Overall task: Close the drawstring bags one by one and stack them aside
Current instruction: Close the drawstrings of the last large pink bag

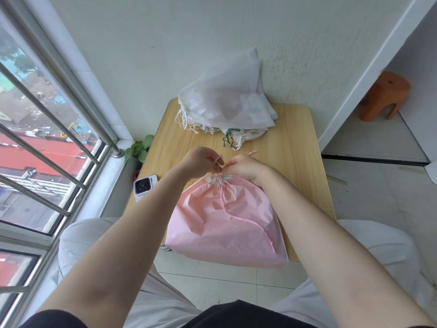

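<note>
A pink drawstring bag (227, 223) lies on the small wooden table (293, 147), its bottom edge hanging over the near side. Its neck is gathered tight at the far end. My left hand (201, 162) pinches a loop of the pink drawstring (218, 160) just above the neck. My right hand (246, 166) pinches the cord beside it, with a cord end sticking out past its knuckles. A second length of pink cord trails down across the bag. A pile of white drawstring bags (227, 100) leans against the wall at the table's far side, cords dangling toward me.
A white phone (144, 187) lies at the table's left edge. A small green plant (139, 147) stands by the window sill on the left. An orange stool (385, 98) stands on the floor at the right. My knees flank the table.
</note>
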Tool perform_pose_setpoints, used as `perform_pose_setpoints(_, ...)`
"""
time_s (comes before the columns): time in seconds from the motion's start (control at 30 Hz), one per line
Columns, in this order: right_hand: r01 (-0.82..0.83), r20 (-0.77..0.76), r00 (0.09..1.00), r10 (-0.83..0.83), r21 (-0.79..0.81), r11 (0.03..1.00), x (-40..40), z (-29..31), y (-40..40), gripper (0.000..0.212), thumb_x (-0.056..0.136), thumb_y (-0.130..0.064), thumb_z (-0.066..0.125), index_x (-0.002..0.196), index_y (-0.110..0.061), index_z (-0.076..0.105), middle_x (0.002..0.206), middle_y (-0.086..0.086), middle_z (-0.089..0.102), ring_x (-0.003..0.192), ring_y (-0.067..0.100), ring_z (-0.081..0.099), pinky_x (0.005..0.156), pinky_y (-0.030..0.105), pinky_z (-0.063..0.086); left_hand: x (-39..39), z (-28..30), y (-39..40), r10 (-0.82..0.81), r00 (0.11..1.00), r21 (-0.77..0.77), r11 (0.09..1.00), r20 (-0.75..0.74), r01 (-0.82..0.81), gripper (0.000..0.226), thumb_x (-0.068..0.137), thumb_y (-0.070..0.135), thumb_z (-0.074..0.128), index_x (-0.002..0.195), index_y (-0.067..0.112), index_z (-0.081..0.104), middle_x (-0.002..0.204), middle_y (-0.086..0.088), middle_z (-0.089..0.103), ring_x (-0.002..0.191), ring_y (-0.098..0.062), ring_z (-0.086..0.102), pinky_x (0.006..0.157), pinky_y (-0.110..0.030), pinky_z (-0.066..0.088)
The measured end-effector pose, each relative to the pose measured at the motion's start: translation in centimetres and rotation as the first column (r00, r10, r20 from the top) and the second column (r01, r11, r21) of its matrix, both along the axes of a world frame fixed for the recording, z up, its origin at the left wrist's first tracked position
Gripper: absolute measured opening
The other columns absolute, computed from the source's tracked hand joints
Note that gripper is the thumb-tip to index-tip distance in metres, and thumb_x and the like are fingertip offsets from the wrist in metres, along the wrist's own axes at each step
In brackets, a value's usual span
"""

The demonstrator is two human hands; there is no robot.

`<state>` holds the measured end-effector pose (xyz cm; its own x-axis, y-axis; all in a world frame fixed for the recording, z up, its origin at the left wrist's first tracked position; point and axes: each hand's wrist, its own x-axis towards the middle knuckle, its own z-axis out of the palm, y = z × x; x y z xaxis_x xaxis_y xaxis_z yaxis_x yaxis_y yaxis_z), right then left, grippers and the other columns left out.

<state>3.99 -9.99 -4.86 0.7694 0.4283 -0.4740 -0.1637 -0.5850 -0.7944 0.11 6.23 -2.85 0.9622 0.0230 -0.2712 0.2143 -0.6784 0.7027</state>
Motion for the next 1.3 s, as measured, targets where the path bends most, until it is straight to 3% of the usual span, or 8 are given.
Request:
perform_pose_setpoints(0.13,0.083,-0.061,0.995,-0.079,0.069,0.994,0.0,0.0,0.2,0.020,0.067,-0.023,0.068,0.084,-0.012,0.067,0.078,0.009,0.051,0.076,0.021,0.049,0.071,0.033,0.039,0.0,-0.3,0.2,0.002,0.995,0.175,0.984,0.101,-0.020,0.014,0.077,0.018,0.081,0.089,0.016,0.074,0.089,-0.001,0.074,0.084,-0.018,0.067,0.073,-0.029,0.052)
perform_pose_setpoints(0.27,0.126,-0.175,0.980,-0.094,0.180,0.976,-0.1,0.1,-0.1,0.017,0.073,-0.016,0.071,0.085,-0.004,0.069,0.075,0.012,0.057,0.072,0.023,0.054,0.071,0.036,0.044,-0.4,-0.9,-0.2,0.113,0.983,0.071,0.990,0.145,-0.124,0.012,0.075,0.016,0.082,0.081,0.015,0.071,0.074,0.004,0.068,0.071,-0.013,0.062,0.060,-0.019,0.044)
perform_pose_setpoints(0.53,0.199,-0.501,0.866,-0.003,0.340,0.919,0.9,-0.1,-0.9,0.029,0.089,-0.004,0.048,0.109,-0.001,0.068,0.096,0.013,0.062,0.088,0.023,0.062,0.085,0.033,0.051,-0.9,-1.4,-0.1,0.339,0.937,-0.183,0.930,0.088,-0.319,0.010,0.077,0.006,0.076,0.081,0.011,0.069,0.075,-0.001,0.068,0.069,-0.017,0.064,0.070,-0.034,0.055)
perform_pose_setpoints(0.67,0.159,-0.517,0.856,0.029,0.316,0.935,0.8,0.0,-0.6,0.052,0.080,-0.007,0.052,0.129,0.006,0.056,0.113,0.017,0.050,0.103,0.027,0.053,0.087,0.032,0.049,-0.9,-1.3,0.0,0.389,0.918,-0.384,0.838,-0.074,-0.386,0.010,0.080,0.005,0.077,0.089,0.004,0.073,0.067,-0.002,0.070,0.058,-0.010,0.063,0.071,-0.029,0.056)
perform_pose_setpoints(0.87,0.122,-0.392,0.919,0.039,0.376,0.919,0.7,0.3,-0.6,0.037,0.091,0.007,0.046,0.125,0.008,0.060,0.122,0.016,0.064,0.111,0.023,0.059,0.107,0.034,0.043,-0.8,-1.1,0.5,0.353,0.933,-0.446,0.826,-0.067,-0.345,0.008,0.088,0.016,0.071,0.083,0.012,0.076,0.074,0.001,0.074,0.071,-0.009,0.067,0.076,-0.026,0.053)
perform_pose_setpoints(0.97,0.209,-0.307,0.946,-0.108,0.319,0.924,0.9,-0.1,-0.4,0.038,0.087,0.012,0.051,0.124,0.005,0.061,0.127,0.016,0.061,0.118,0.025,0.057,0.103,0.031,0.045,-0.6,-1.3,0.7,0.349,0.931,-0.498,0.791,-0.109,-0.355,0.021,0.096,0.021,0.061,0.089,0.008,0.075,0.086,-0.002,0.075,0.077,-0.014,0.069,0.082,-0.031,0.055)
perform_pose_setpoints(1.13,0.543,-0.370,0.834,-0.408,0.425,0.724,1.2,-0.4,-0.1,0.045,0.085,0.007,0.049,0.123,-0.013,0.062,0.118,0.012,0.061,0.107,0.024,0.059,0.069,0.031,0.044,-0.8,-1.4,0.1,0.399,0.888,-0.613,0.650,-0.228,-0.449,0.024,0.099,0.022,0.056,0.085,0.008,0.069,0.089,-0.009,0.073,0.075,-0.022,0.070,0.071,-0.029,0.053)
perform_pose_setpoints(1.3,0.740,-0.602,0.669,-0.436,0.591,0.319,2.2,1.0,-1.5,0.016,0.095,-0.009,0.052,0.104,-0.014,0.064,0.098,0.000,0.067,0.095,0.018,0.063,0.085,0.032,0.045,-0.7,-1.7,0.1,0.418,0.843,-0.706,0.479,-0.339,-0.521,0.027,0.100,0.019,0.051,0.079,0.010,0.065,0.083,-0.007,0.073,0.075,-0.022,0.068,0.068,-0.029,0.050)
